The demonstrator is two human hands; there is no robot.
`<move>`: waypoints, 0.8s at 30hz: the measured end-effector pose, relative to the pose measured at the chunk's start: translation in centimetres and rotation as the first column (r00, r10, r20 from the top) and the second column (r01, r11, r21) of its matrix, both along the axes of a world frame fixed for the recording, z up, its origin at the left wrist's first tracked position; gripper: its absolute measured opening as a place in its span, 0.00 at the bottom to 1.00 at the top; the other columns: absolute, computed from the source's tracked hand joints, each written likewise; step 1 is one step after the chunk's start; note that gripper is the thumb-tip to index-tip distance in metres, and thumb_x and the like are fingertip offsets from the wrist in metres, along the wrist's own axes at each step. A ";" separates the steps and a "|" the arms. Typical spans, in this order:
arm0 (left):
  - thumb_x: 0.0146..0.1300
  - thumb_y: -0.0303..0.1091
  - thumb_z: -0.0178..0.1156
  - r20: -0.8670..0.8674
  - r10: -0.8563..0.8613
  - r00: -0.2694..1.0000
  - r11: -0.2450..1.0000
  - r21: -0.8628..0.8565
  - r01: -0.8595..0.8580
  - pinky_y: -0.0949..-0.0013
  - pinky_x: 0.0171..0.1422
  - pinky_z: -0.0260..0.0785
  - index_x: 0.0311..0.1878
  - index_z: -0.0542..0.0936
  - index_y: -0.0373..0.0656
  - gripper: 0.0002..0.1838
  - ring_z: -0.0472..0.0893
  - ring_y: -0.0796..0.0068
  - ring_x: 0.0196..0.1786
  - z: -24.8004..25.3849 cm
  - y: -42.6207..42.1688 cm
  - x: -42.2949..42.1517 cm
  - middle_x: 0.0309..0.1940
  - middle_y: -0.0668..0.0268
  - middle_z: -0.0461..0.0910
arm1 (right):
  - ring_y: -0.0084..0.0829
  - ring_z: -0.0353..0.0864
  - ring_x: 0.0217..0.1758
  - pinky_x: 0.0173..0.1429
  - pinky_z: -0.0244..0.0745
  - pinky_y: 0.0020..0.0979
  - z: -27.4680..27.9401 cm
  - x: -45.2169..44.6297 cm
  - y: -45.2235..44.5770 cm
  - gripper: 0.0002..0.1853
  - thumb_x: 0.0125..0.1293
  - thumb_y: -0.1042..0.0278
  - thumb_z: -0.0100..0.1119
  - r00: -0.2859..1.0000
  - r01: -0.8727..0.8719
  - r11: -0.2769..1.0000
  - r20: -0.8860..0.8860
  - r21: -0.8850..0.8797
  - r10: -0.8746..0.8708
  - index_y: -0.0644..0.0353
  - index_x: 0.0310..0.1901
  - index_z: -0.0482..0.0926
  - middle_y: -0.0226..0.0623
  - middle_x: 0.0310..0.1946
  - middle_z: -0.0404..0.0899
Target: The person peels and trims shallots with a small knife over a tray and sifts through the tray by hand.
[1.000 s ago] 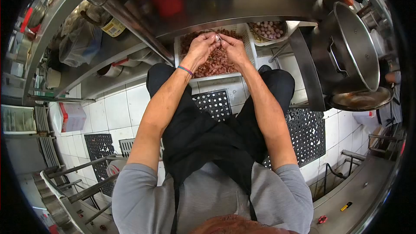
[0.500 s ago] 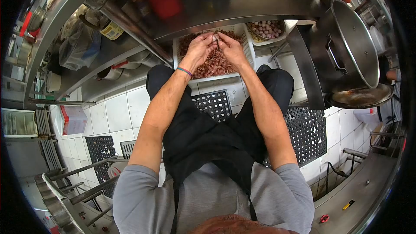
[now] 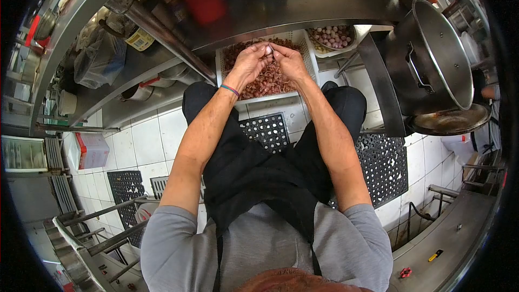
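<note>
Counter [image 3: 324, 8]: steel, its edge just beyond both hands; you could rap your knuckles on it if you lifted or pushed forward without looking. Pot [image 3: 427, 59]: large, well to the right of your right hand; a wide swing of that arm might catch it. Crate [image 3: 221, 75]: white, directly under both hands, between your knees; a knee closing inward could jog it and spill its load. Skins [image 3: 270, 82]: reddish, loose, heaped in the crate below your fingers; anything dropped there may be hard to pick out again. Spare bulbs [image 3: 332, 37]: pale, grouped beyond and to the right of your right hand; a careless reach might scatter some. Left hand [image 3: 251, 60]: fingers bent, thumb and fingertips pinching the bulb. Right hand [image 3: 286, 60]: fingertips drawn in against the same bulb, gripping its near-right side; whether a blade is there is too small to tell. Bulb [image 3: 268, 50]: one, small, whitish, held between both sets of fingertips, above the skins; a slick surface or too hard a squeeze could shoot it out.
</note>
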State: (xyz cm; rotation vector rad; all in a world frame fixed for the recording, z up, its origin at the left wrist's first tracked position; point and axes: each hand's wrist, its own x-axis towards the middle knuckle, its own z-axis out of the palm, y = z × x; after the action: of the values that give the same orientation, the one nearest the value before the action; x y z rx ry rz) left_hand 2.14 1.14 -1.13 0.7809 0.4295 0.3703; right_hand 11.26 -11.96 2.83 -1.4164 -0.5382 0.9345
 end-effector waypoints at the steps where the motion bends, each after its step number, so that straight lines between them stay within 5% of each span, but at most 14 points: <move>1: 0.73 0.27 0.50 -0.021 0.018 1.000 1.000 -0.002 -0.019 0.70 0.48 0.76 0.54 0.72 0.34 0.11 0.78 0.72 0.43 0.4 -0.2 0.0 0.44 0.61 0.77 | 0.14 0.62 0.20 0.23 0.57 0.21 0.0 0.0 0.1 0.18 0.73 0.70 0.51 0.998 0.009 1.000 -0.062 -0.013 -0.010 0.57 0.63 0.74 0.25 0.26 0.73; 2: 0.73 0.27 0.49 -0.014 0.002 1.000 1.000 -0.002 -0.002 0.70 0.48 0.76 0.55 0.72 0.34 0.12 0.78 0.71 0.43 0.5 -0.3 -0.1 0.44 0.61 0.77 | 0.13 0.56 0.13 0.14 0.49 0.21 0.0 0.0 0.1 0.18 0.73 0.69 0.50 0.992 0.017 1.000 -0.123 -0.026 -0.020 0.55 0.63 0.74 0.19 0.19 0.69; 5: 0.73 0.27 0.48 0.004 -0.041 0.999 0.999 -0.003 0.041 0.69 0.49 0.76 0.56 0.71 0.33 0.12 0.78 0.70 0.43 0.4 -0.2 0.0 0.45 0.60 0.77 | 0.13 0.55 0.12 0.13 0.46 0.21 -0.5 0.1 0.2 0.18 0.75 0.67 0.48 0.976 0.082 0.996 -0.201 -0.025 -0.085 0.54 0.64 0.73 0.19 0.17 0.66; 10: 0.73 0.27 0.48 -0.009 -0.063 0.998 0.998 -0.031 0.063 0.67 0.51 0.76 0.57 0.70 0.33 0.13 0.77 0.70 0.43 1.1 -0.5 -0.2 0.45 0.59 0.76 | 0.13 0.55 0.12 0.13 0.49 0.22 -2.2 0.9 0.9 0.20 0.75 0.66 0.48 0.991 0.109 0.994 -0.073 -0.013 -0.109 0.56 0.65 0.71 0.20 0.18 0.67; 17: 0.73 0.28 0.48 0.015 0.061 0.998 0.997 -0.056 -0.061 0.65 0.57 0.75 0.54 0.71 0.31 0.12 0.78 0.67 0.47 0.9 -0.4 0.2 0.45 0.59 0.77 | 0.13 0.59 0.20 0.22 0.55 0.20 -2.3 0.1 0.6 0.25 0.71 0.69 0.53 0.989 0.059 0.997 0.134 0.043 -0.064 0.58 0.68 0.67 0.21 0.21 0.68; 20: 0.73 0.28 0.49 0.030 0.105 0.994 0.992 -0.075 -0.103 0.65 0.58 0.75 0.52 0.72 0.32 0.10 0.78 0.67 0.48 -0.4 0.2 0.3 0.45 0.60 0.77 | 0.24 0.77 0.41 0.48 0.73 0.27 -1.3 0.1 0.0 0.27 0.69 0.70 0.54 0.965 -0.106 0.988 0.227 -0.115 0.130 0.60 0.69 0.65 0.44 0.44 0.82; 24: 0.73 0.29 0.49 0.000 0.054 0.999 0.994 -0.090 -0.054 0.66 0.54 0.75 0.51 0.73 0.35 0.09 0.78 0.69 0.46 -0.2 0.1 -0.2 0.43 0.61 0.77 | 0.20 0.73 0.32 0.40 0.71 0.25 -1.4 -0.3 0.1 0.26 0.69 0.72 0.54 0.958 -0.072 0.995 0.273 -0.068 0.088 0.56 0.68 0.67 0.36 0.36 0.81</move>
State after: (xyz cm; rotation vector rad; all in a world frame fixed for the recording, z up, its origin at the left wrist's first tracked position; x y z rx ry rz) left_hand 1.93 1.23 -1.31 0.6819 0.4631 0.3996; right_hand 10.97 -11.90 1.47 -1.5985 -0.7869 0.8259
